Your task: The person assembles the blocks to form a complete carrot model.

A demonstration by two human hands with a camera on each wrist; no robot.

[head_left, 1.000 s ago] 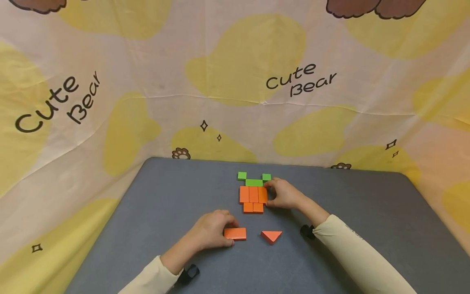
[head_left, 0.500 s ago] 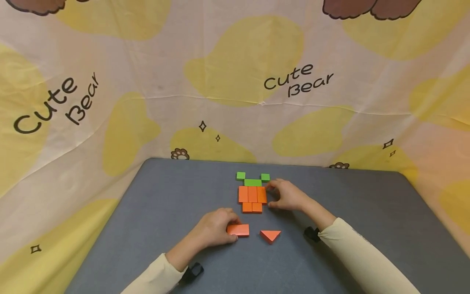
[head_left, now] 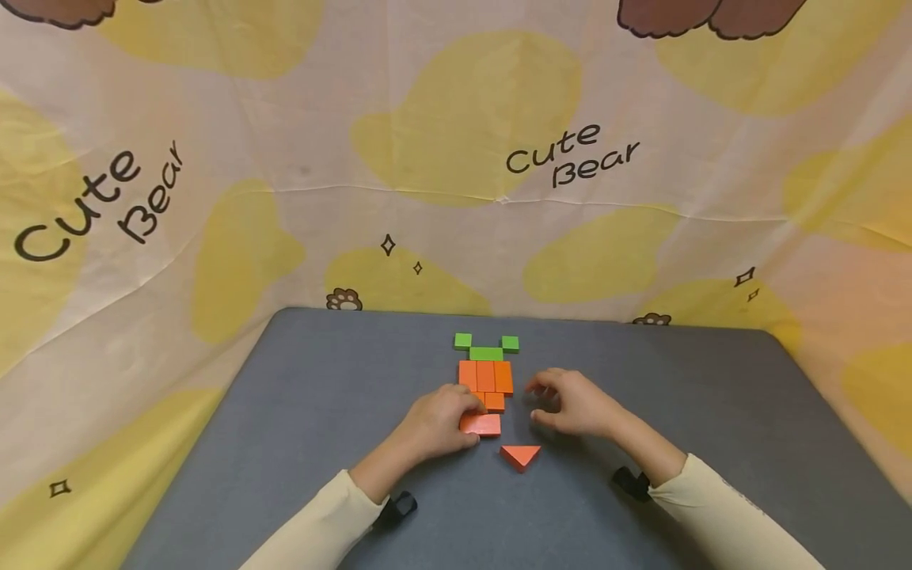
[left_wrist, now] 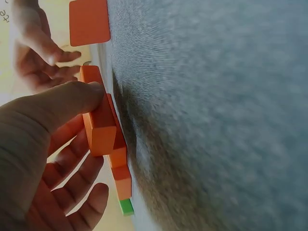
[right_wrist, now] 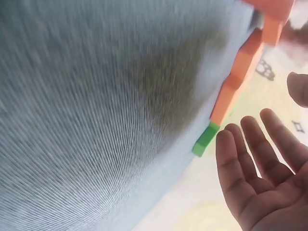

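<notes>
Between thumb and fingers my left hand (head_left: pixel 438 421) pinches a red-orange rectangular block (head_left: pixel 481 425), just below the two small orange blocks (head_left: pixel 495 402). In the left wrist view the thumb presses on the near long face of this rectangular block (left_wrist: pixel 102 113). Above the small blocks stand three upright orange blocks (head_left: pixel 486 377) side by side. A green bar (head_left: pixel 486 354) tops them, with a green square block (head_left: pixel 463 341) and another green square block (head_left: pixel 510 343) at its upper corners. My right hand (head_left: pixel 575 402) hovers to the right of the blocks, fingers loosely bent, holding nothing.
A red-orange triangular block (head_left: pixel 521 457) lies on the grey table (head_left: pixel 342 380) in front of the arrangement, its point toward me. A patterned cloth (head_left: pixel 456 142) hangs behind the table's far edge. Black bands (head_left: pixel 630 483) sit on both wrists.
My left hand has carried the rectangular block forward and right, up to the small orange blocks. My right hand has let go of the right upright block and drawn back rightward, toward me.
</notes>
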